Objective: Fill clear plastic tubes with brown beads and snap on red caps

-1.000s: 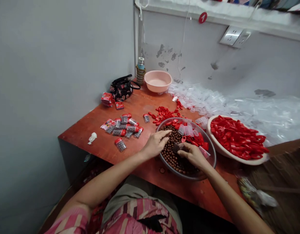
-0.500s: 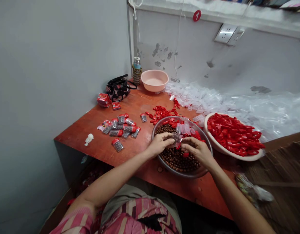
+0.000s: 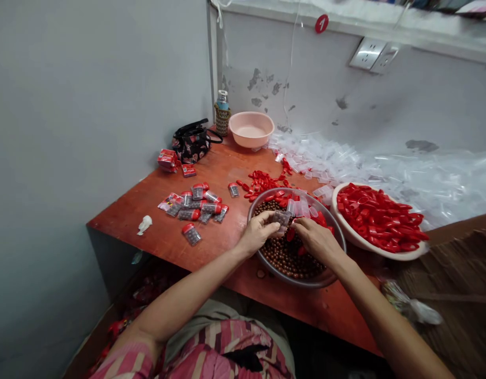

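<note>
While both hands worked over the basin, the orange-red tabletop (image 3: 219,252) stretched out to their left, where a ball that escaped over the rim could roll off the near edge. Ahead and to their right, a heap of clear plastic containers (image 3: 357,163) lay loose, liable to slide if a forearm brushed it. Beneath them was the metal basin (image 3: 306,285); a wrist pressed on its rim might tip it.

The left hand (image 3: 254,235) pinched a filled clear container (image 3: 281,218) between thumb and fingers above that basin; too hard a squeeze could make it slip. The fingers of the right hand (image 3: 316,241) were drawn together at its right end, their grip unclear. Just below them showed a red cap (image 3: 291,234); fitted crookedly, such a cap could let brown balls (image 3: 290,258) spill.
</note>
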Motion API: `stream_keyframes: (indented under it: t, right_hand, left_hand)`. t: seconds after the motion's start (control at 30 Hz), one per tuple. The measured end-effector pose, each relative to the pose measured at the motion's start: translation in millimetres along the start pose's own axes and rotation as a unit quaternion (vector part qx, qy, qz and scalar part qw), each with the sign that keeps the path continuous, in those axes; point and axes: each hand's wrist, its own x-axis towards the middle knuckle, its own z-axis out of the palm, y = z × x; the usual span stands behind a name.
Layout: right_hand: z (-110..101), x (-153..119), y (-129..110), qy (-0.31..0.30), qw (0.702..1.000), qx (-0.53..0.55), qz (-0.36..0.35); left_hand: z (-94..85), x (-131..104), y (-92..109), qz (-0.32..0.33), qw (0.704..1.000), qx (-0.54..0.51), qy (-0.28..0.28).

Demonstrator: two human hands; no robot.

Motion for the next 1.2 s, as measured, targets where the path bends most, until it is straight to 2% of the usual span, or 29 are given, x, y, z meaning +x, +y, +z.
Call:
stream_keyframes:
  t: [0.07, 0.1, 0.13, 0.2, 0.3, 0.4, 0.53, 0.63, 0.73, 0.8, 0.93, 1.2]
  right_hand:
    - [0, -3, 6, 0.014, 0.999, 0.009, -0.037]
    - [0, -4, 9, 0.027, 0.999, 0.021, -0.027]
    - [0, -5, 13, 0.041, 0.998, 0.036, 0.002]
    - [0, -3, 18, 0.059, 0.990, 0.072, 0.104]
    - [0, 8, 16, 0.026, 0.967, 0.091, 0.236]
    - [4, 24, 5, -0.015, 0.961, 0.082, 0.265]
    - [10, 33, -3, -0.030, 0.957, 0.081, 0.278]
    - [6, 21, 4, 0.022, 0.954, 0.170, 0.245]
    - [-5, 0, 9, 0.123, 0.929, 0.313, 0.157]
    - [-14, -11, 6, 0.162, 0.920, 0.348, 0.087]
    - [-22, -19, -4, 0.148, 0.943, 0.297, -0.015]
    - [-25, -22, -12, 0.118, 0.974, 0.175, -0.082]
  left_hand:
    - [0.5, -1, 0, 0.002, 1.000, -0.001, -0.003]
    - [0.8, -1, 1, 0.004, 1.000, -0.003, -0.005]
    - [1.2, -1, 1, 0.005, 1.000, -0.005, -0.007]
    - [2.1, -1, 1, 0.003, 1.000, -0.007, -0.008]
    - [3.1, 0, 0, 0.001, 1.000, 0.006, -0.002]
    - [2.4, 0, -3, 0.016, 0.999, 0.042, -0.007]
    - [-1.1, 0, -6, 0.052, 0.986, 0.155, -0.018]
    - [-1.9, -2, -5, 0.080, 0.965, 0.249, -0.037]
    - [0.4, -5, -2, 0.114, 0.944, 0.305, -0.062]
    - [2.5, -6, 0, 0.135, 0.933, 0.327, -0.071]
    - [5.0, -9, 3, 0.150, 0.914, 0.365, -0.093]
    - [1.5, -14, -4, 0.179, 0.896, 0.394, -0.097]
